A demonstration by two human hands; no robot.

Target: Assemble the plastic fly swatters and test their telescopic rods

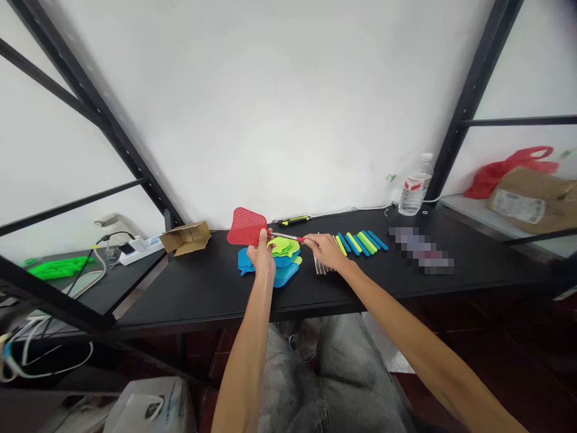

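A red fly swatter [247,227] with a perforated head and a thin metal shaft is held level above the black table. My left hand [263,252] grips it where the head meets the shaft. At the other end, my right hand [325,249] has its fingers closed round the red handle end. Beneath my left hand lies a pile of blue swatter heads [285,275] with yellow-green swatter heads [282,246] on top. Several metal rods [321,267] lie under and beside my right hand. Just right of it, blue and yellow-green handles [356,243] lie in a row.
An open cardboard box [186,239] stands left of the pile. A black-and-yellow utility knife [294,221] lies near the wall. At the back right stands a water bottle [412,189]. A power strip [142,249] is at the left, and dark shelf posts [471,90] rise on both sides.
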